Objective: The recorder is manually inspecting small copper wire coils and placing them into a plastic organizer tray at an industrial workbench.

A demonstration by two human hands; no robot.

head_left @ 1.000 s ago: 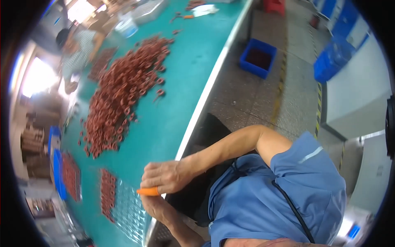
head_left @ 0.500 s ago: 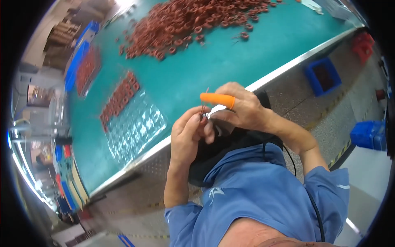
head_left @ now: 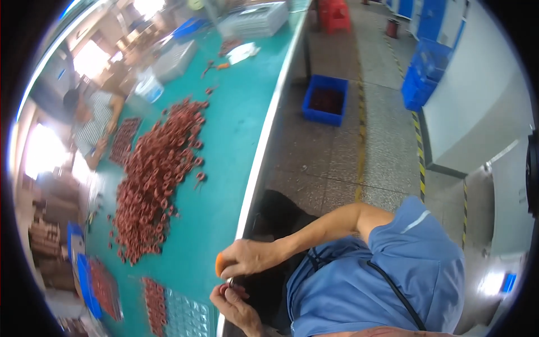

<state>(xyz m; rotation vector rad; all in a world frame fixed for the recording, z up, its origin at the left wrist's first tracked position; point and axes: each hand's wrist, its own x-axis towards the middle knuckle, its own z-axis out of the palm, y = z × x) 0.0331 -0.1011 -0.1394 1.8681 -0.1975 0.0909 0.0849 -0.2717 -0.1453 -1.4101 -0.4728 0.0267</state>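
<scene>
At the table's near edge, my left hand (head_left: 240,312) pinches a small reddish-brown ring-shaped coil (head_left: 224,288), mostly covered by the fingers. Just above it, my right hand (head_left: 254,258) curls with an orange sleeve (head_left: 220,264) over what looks like its index finger. Its fingers close on a small tool with a shiny metal end (head_left: 231,282), which meets the coil; the tool's exact kind is hidden. On the green table (head_left: 224,168), a large heap of similar reddish-brown rings (head_left: 154,180) lies farther off. A clear moulded tray (head_left: 188,314), partly filled with rings, lies left of my hands.
A blue-edged tray of rings (head_left: 104,286) lies at far left. Grey trays (head_left: 255,19) and a white cloth (head_left: 244,52) sit at the table's far end. Another person (head_left: 95,126) is across the table. A blue bin (head_left: 325,101) stands on the floor, with red stools (head_left: 336,16) beyond.
The view has swung to the right, so the heap and tray appear farther left and lower. Both hands stay together at the table edge, the tool still at the coil.
</scene>
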